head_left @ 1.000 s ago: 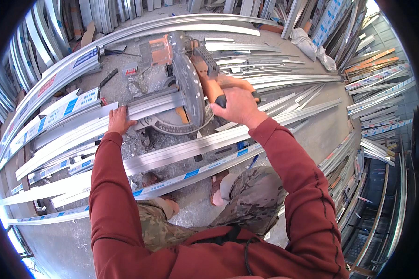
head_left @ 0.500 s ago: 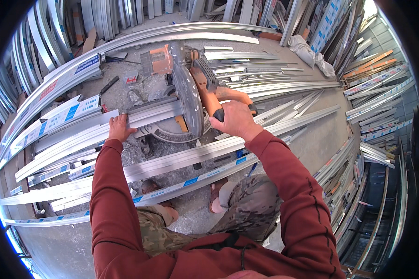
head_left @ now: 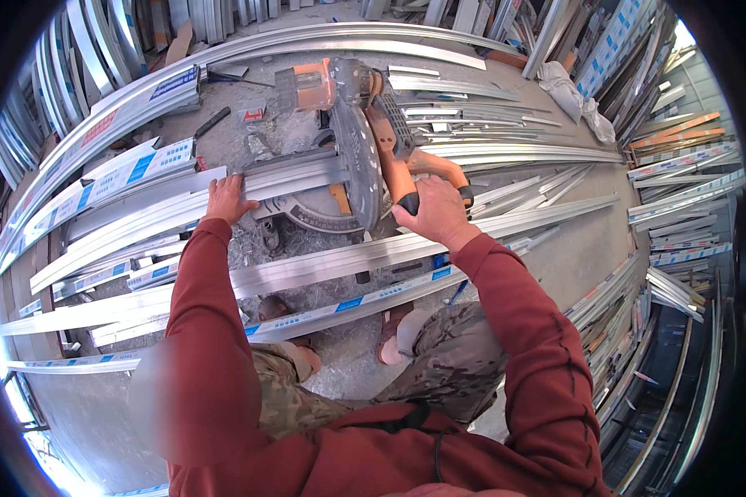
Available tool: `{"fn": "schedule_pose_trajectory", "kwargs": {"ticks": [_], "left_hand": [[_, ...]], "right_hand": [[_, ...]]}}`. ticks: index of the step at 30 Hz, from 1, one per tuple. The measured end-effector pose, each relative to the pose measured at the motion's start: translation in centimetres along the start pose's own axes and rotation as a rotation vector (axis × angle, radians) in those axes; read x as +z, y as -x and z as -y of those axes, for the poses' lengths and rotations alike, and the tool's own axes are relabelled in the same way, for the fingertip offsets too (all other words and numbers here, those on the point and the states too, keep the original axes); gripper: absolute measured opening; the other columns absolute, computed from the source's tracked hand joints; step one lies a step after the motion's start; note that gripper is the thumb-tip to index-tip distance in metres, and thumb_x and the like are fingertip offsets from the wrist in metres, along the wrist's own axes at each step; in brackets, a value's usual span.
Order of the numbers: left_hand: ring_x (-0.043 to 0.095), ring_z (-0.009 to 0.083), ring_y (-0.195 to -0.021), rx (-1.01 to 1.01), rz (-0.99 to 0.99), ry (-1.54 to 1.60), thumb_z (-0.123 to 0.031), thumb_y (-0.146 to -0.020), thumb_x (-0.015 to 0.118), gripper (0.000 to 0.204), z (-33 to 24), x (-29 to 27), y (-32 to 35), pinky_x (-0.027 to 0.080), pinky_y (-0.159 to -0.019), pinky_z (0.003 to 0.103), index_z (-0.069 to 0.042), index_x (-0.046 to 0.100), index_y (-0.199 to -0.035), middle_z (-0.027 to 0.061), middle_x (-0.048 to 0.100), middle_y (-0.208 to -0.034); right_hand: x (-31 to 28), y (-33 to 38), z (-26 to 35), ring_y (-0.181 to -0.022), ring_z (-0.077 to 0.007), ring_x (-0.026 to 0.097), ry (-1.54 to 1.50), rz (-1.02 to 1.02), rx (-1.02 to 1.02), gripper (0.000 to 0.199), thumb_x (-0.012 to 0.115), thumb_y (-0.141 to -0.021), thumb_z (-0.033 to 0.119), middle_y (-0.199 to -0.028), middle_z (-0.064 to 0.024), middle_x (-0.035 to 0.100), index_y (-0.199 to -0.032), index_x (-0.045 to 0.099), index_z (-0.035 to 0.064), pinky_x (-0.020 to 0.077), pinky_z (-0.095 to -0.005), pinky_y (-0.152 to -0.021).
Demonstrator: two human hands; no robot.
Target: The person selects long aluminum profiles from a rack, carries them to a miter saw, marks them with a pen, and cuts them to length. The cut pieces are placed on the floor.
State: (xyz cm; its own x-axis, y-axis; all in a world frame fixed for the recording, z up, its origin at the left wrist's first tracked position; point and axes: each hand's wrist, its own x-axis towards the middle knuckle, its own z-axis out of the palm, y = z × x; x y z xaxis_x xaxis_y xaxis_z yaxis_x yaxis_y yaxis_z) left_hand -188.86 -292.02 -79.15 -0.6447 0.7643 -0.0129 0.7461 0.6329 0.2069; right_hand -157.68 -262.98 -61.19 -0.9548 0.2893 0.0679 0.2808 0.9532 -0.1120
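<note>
My left hand [head_left: 229,200] rests on a long silver aluminium profile [head_left: 162,217], its fingers bent over the far side and its thumb pointing right. The profile runs rightward onto the bed of an orange and grey mitre saw [head_left: 358,157]. The saw's round blade guard hides where the profile meets the blade. My right hand [head_left: 436,211] is closed around the saw's orange and black handle [head_left: 414,176], with the saw head lowered over the bed. Beneath it shows the curved grey turntable [head_left: 311,217].
Long profiles [head_left: 423,241] lie across the floor between the saw and my feet. More profiles [head_left: 514,153] are spread to the right, and others stand against the far wall. A black tool handle [head_left: 213,122] and a white sack [head_left: 574,99] lie beyond. Metal shavings litter the floor.
The whole scene has slid slightly right and up in the picture as my head moved. Both hands keep their places on the profile and the saw handle.
</note>
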Motion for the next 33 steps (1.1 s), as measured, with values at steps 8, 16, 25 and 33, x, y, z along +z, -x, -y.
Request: {"fn": "schedule_pose_trajectory", "kwargs": {"ticks": [8, 16, 25, 33], "left_hand": [[0.048, 0.0324, -0.122, -0.003, 0.012, 0.017, -0.043, -0.07, 0.079, 0.075, 0.0, -0.8, 0.5, 0.026, -0.11, 0.05, -0.005, 0.049, -0.127, 0.0137, 0.056, -0.125], [0.045, 0.0317, -0.126, -0.011, 0.034, 0.015, -0.036, -0.068, 0.081, 0.08, 2.1, -2.2, 1.7, 0.025, -0.111, 0.049, -0.006, 0.045, -0.134, 0.0139, 0.052, -0.131], [0.04, 0.0341, -0.129, -0.039, -0.014, -0.023, -0.028, -0.067, 0.083, 0.087, 3.7, -4.0, 3.9, 0.027, -0.111, 0.047, -0.008, 0.039, -0.14, 0.0156, 0.044, -0.139], [0.061, 0.0335, -0.101, -0.165, 0.071, 0.169, -0.022, -0.079, 0.074, 0.031, 0.6, -10.9, 10.9, 0.048, -0.089, 0.04, -0.002, 0.064, -0.101, 0.0154, 0.066, -0.103]], "right_hand": [[-9.4, -7.5, -3.9, -0.09, -0.0336, 0.065, -0.342, -0.29, -0.088, 0.036, 0.06, -0.089, 0.038, -0.104, -0.0155, 0.068, -0.102, 0.069, 0.0063, 0.0503, -0.0385, -0.079], [6.7, -4.7, -23.6, -0.084, -0.0243, 0.059, -0.87, -0.406, 1.039, 0.035, 0.06, -0.09, 0.027, -0.092, -0.0142, 0.062, -0.107, 0.061, -0.0033, 0.0484, -0.0362, -0.076], [19.7, -6.8, -26.3, -0.089, -0.0285, 0.057, -1.514, -0.377, 1.332, 0.04, 0.072, -0.082, 0.02, -0.11, -0.0137, 0.056, -0.111, 0.054, -0.0002, 0.0518, -0.0426, -0.073], [14.1, -1.0, -23.6, -0.071, -0.0233, 0.057, -1.686, -0.71, 1.335, 0.034, 0.069, -0.072, 0.021, -0.084, -0.0092, 0.057, -0.098, 0.055, 0.0029, 0.0461, -0.0385, -0.06]]}}
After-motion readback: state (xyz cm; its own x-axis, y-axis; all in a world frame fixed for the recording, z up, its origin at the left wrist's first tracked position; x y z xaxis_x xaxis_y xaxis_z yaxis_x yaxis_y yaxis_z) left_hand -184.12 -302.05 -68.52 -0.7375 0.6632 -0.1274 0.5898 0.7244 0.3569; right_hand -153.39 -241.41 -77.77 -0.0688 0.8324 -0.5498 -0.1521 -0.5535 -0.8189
